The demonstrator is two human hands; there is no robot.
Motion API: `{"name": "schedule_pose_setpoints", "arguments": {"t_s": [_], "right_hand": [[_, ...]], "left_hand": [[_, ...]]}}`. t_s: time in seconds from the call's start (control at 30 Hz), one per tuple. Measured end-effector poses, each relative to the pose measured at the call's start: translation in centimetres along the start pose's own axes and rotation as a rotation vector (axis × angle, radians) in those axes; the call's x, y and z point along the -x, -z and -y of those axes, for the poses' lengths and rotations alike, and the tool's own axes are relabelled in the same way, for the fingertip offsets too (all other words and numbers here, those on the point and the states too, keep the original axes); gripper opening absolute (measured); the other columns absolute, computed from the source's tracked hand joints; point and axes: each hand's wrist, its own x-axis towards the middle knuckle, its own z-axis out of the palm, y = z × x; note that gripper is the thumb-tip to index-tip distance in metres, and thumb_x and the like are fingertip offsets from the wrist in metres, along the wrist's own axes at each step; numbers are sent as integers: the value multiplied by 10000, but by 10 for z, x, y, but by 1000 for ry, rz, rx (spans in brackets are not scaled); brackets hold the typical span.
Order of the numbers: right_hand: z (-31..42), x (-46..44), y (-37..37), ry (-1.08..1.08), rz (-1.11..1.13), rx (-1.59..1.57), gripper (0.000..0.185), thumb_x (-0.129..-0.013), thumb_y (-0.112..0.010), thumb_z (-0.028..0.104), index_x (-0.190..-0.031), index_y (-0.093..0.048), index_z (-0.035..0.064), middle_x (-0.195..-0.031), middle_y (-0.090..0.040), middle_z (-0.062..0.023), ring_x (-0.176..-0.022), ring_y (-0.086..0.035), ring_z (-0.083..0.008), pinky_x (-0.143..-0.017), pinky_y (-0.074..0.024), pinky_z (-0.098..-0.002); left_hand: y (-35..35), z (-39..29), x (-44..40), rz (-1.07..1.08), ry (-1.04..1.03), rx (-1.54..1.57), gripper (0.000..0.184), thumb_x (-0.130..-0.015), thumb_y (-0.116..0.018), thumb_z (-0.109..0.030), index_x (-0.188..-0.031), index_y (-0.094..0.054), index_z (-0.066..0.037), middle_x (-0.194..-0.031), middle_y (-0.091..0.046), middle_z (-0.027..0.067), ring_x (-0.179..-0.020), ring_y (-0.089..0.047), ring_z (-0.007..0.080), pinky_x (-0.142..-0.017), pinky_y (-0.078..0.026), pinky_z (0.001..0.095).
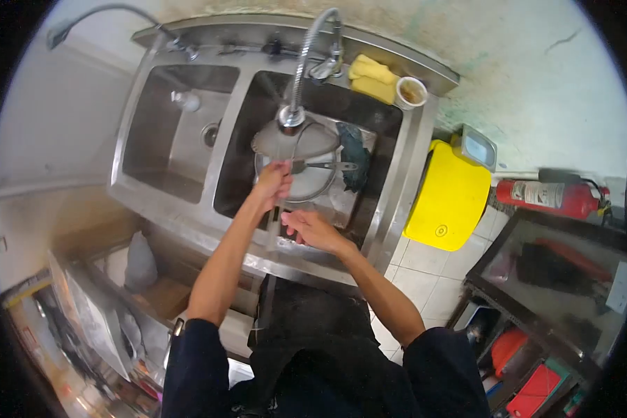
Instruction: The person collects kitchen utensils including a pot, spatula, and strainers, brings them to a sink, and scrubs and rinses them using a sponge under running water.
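Observation:
My left hand (pixel 275 183) is closed over the right-hand sink basin, below the faucet head (pixel 290 115). My right hand (pixel 310 230) is nearer the front rim, its fingers curled. A long, thin, pale streak runs down between the hands; I cannot tell whether it is water or a slim utensil. Whatever either hand grips is hidden. Beyond them in the basin sit a round metal lid or plate (pixel 313 139) and a pale round dish (pixel 310 184). A fork-like utensil (pixel 338 166) lies across the dish, with a dark green cloth (pixel 354 159) to its right.
A white bottle (pixel 186 101) lies in the left basin (pixel 157 150). Yellow sponges or cloths (pixel 373 80) and a white cup (pixel 411 93) stand on the back ledge. To the right are a yellow bin lid (pixel 449 198), a fire extinguisher (pixel 547 195) and a dark shelf unit (pixel 529 306).

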Motion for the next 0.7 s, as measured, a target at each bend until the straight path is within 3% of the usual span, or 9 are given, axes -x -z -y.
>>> {"name": "schedule_pose_setpoints", "arguments": {"t_s": [0.03, 0.1, 0.13, 0.27, 0.33, 0.43, 0.53, 0.57, 0.7], "right_hand": [[10, -2, 11, 56, 12, 169, 237, -888, -518, 252, -915, -624, 41, -713, -610, -46, -615, -569, -145, -527, -468, -300], [14, -15, 59, 364, -424, 502, 177, -837, -564, 197, -856, -630, 34, -725, -629, -88, -667, -604, -194, -593, -478, -348], [27, -27, 87, 427, -609, 473, 125, -791, -574, 139, -859, -613, 41, -757, -621, -109, -680, -602, -260, -645, -473, -374], [107, -88, 167, 874, -1040, 1111, 197, -732, -581, 87, -915, -563, 15, -892, -560, -129, -872, -536, -326, -783, -418, -397], [130, -120, 187, 755, -1169, 1374, 242, -702, -597, 75, -929, -557, 2, -929, -549, -141, -906, -531, -311, -791, -403, -419], [135, -163, 213, 523, -1059, 1509, 234, -710, -551, 92, -927, -537, 4, -898, -534, -131, -868, -523, -294, -801, -385, -414], [136, -154, 215, 680, -1061, 1471, 246, -673, -623, 110, -896, -553, 32, -885, -536, -112, -862, -526, -291, -768, -396, -414], [137, -144, 212, 667, -1070, 1470, 246, -673, -623, 110, -896, -553, 32, -885, -536, -112, -862, -526, -291, -768, -396, -414], [113, -52, 206, 788, -1120, 834, 152, -686, -637, 132, -777, -550, 47, -818, -543, -118, -809, -535, -281, -718, -411, -387]], "left_hand": [[7, -5, 8, 67, 33, -106, 233, -899, -533, -336, -845, -425, -137, -562, -348, -59, -412, -295, 44, -355, -224, 206], [2, -20, 25, 0, 54, -292, 280, -885, -545, -375, -819, -427, -129, -543, -351, -59, -394, -306, 43, -340, -230, 207], [2, -23, 31, -71, 75, -466, 329, -871, -556, -414, -792, -429, -121, -523, -354, -58, -376, -317, 43, -326, -235, 207], [14, -18, 20, -208, 50, -668, 475, -847, -534, -509, -689, -471, -65, -463, -422, -6, -340, -391, 63, -298, -299, 228], [10, -22, 20, -232, -59, -889, 522, -843, -527, -521, -612, -495, -54, -445, -446, 17, -349, -436, 76, -292, -322, 230], [2, -30, 19, -292, -87, -1041, 539, -852, -521, -494, -646, -540, 4, -458, -486, 77, -396, -517, 162, -393, -406, 308], [0, -27, 16, -292, -155, -1172, 552, -861, -509, -483, -703, -570, 42, -482, -513, 134, -469, -578, 239, -532, -454, 366], [0, -26, 15, -321, -144, -1147, 546, -862, -511, -481, -690, -566, 34, -474, -507, 121, -446, -563, 218, -498, -445, 356], [-1, -25, 12, -333, -83, -1033, 520, -864, -519, -469, -643, -544, 1, -450, -481, 68, -384, -498, 138, -391, -397, 306]]}}
